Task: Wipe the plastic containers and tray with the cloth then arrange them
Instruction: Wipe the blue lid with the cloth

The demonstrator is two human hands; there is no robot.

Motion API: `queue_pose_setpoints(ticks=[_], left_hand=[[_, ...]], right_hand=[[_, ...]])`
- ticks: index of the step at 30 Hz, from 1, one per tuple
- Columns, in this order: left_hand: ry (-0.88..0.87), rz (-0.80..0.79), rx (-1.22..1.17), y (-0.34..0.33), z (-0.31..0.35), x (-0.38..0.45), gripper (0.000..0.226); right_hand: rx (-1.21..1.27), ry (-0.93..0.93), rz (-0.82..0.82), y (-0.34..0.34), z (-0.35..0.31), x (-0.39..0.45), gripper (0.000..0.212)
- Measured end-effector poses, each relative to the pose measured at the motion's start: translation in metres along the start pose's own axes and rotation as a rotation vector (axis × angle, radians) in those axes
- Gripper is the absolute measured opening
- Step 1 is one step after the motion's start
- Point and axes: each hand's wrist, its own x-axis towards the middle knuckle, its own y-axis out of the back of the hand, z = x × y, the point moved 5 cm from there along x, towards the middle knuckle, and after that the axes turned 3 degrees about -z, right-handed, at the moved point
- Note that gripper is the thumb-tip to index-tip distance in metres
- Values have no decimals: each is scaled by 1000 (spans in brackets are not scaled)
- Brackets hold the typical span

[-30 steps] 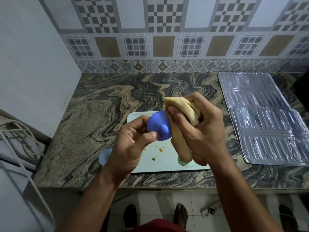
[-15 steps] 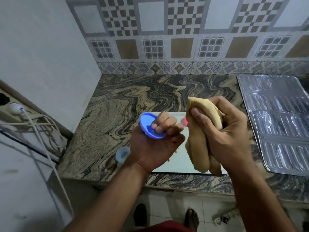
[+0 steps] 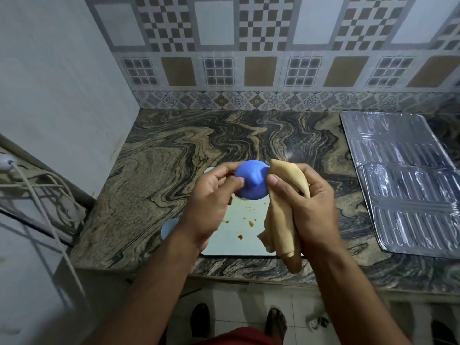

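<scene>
While the left hand [image 3: 211, 202] held the blue container [image 3: 251, 181] above the tray, its fingers and thumb were curled round the container's left rim, with the rounded outer side turned toward the camera; no long axis could be told from this round shape. Lower left, a pale blue piece [image 3: 169, 226] lay on the marbled counter [image 3: 159, 175], partly hidden behind the left wrist. Beneath both hands the pale tray [image 3: 239, 242] lay flat with its long side running left to right, with orange-brown specks on it. To the right, the right hand [image 3: 306, 202] clutched the tan cloth [image 3: 283, 220], thumb pressed at the container's right edge, the cloth hanging over the tray's near right corner. Farther right, well apart, ribbed foil sheets [image 3: 408, 185] lay on the counter.
</scene>
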Motion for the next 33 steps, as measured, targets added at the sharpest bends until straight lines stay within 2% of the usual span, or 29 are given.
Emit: queue_pose_setpoints(ticks=[3, 7, 13, 17, 20, 23, 26, 29, 33], left_hand=[[-112, 105, 253, 5, 5, -6, 35], [-241, 224, 453, 5, 9, -17, 29], [-304, 342, 475, 18, 1, -22, 18], [-286, 391, 434, 34, -8, -26, 15], [-280, 453, 432, 57, -15, -29, 14], [-244, 508, 545, 94, -24, -36, 17], [-164, 557, 683, 135, -41, -48, 12], [-59, 540, 808, 162, -62, -56, 13], [65, 483, 835, 176, -85, -57, 15]], right_hand=[[78, -46, 73, 3, 16, 2, 18], [97, -36, 107, 1, 27, 0, 14], [-97, 97, 30, -4, 30, -5, 20], [-174, 161, -29, -12, 28, -6, 16], [-192, 180, -7, -12, 32, -1, 17], [-204, 190, -15, -14, 34, 2, 21], [-217, 169, -59, -22, 41, 1, 24], [-250, 146, -93, -28, 49, 0, 27], [-271, 122, -140, -39, 55, -1, 23]])
